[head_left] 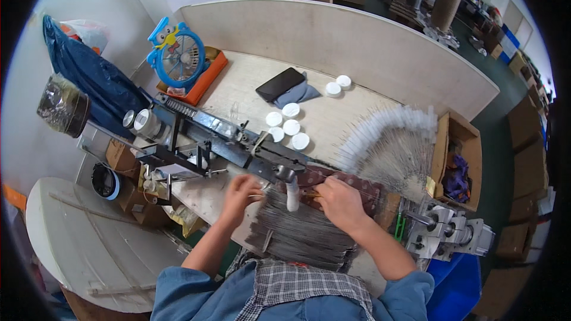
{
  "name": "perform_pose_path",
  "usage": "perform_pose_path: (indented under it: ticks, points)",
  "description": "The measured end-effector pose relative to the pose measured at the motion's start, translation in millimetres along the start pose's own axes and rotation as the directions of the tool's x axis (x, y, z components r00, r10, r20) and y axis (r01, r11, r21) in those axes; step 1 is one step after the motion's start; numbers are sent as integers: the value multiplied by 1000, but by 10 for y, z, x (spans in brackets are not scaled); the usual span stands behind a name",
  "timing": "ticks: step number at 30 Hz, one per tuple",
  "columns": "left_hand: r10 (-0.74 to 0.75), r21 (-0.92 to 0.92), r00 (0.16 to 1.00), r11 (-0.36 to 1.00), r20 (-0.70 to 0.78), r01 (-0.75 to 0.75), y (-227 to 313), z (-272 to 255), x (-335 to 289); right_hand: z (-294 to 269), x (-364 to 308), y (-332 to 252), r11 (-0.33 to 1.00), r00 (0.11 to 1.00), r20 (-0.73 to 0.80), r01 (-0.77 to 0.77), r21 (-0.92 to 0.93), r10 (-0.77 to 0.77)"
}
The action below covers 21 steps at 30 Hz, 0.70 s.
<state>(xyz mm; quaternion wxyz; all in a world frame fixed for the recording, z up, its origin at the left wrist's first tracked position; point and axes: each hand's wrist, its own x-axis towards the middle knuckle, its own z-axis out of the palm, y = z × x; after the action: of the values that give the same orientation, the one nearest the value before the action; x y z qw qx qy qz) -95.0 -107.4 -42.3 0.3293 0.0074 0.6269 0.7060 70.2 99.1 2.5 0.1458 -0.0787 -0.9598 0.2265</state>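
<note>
My left hand (240, 197) is at the left edge of a thick pile of thin grey wires (297, 229), its fingers bent, thumb and fingertips close together and slightly blurred. Whatever they pinch is too small to name. On the other side of a white-wrapped lever handle (292, 196), my right hand (342, 202) has its fingers closed over a dark red spotted cloth (367, 189). A short yellowish bit shows at its fingertips, its kind unclear. Beyond both hands, a long dark metal bench machine (223, 137) runs diagonally from the upper left.
White-tipped thin wires (380, 137) fan out on the table, beside a cardboard box (457, 166) holding purple material. Several round white pieces (291, 126) and a black phone (279, 85) lie farther back. A blue fan (178, 59) and a metal roller device (449, 232) flank the workspace.
</note>
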Motion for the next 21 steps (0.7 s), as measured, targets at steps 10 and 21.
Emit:
perform_pose_path:
  ticks: [10, 21]
  points:
    - [-186, -435, 973, 894, -138, 109, 135, -1029, 224, -57, 73, -45, 972, 995, 93, -52, 228, 31]
    - [59, -337, 991, 941, 118, -15, -110, 45, -225, -827, -16, -189, 998, 984, -173, 53, 17, -50]
